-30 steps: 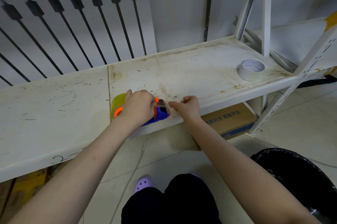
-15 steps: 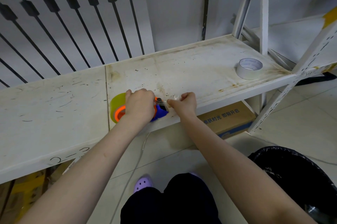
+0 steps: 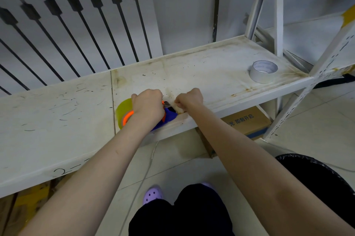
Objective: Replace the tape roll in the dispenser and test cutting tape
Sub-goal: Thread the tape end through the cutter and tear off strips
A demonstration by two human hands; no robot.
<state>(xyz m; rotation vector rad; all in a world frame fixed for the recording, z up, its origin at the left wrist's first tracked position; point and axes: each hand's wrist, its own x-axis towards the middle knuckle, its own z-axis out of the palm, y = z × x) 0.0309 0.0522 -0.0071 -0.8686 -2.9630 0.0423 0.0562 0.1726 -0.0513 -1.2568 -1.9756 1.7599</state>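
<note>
A blue and orange tape dispenser (image 3: 169,115) lies near the front edge of the white shelf (image 3: 57,120), loaded with a yellowish clear tape roll (image 3: 124,110). My left hand (image 3: 148,109) is closed over the dispenser's top and hides most of it. My right hand (image 3: 189,100) sits just right of the dispenser's cutter end, fingers pinched on the tape's free end (image 3: 179,110), which is thin and hard to make out. A second, silver-white tape roll (image 3: 263,71) lies flat at the shelf's far right.
A black-lined bin (image 3: 326,184) stands on the tiled floor at the lower right. A cardboard box (image 3: 244,122) sits under the shelf. The rack's white upright posts (image 3: 278,15) rise at the right. Black railing bars (image 3: 76,24) run behind the shelf.
My right hand has shifted slightly toward the dispenser's cutter end and turned down, still pinching the tape. The left hand stays clamped on the dispenser.
</note>
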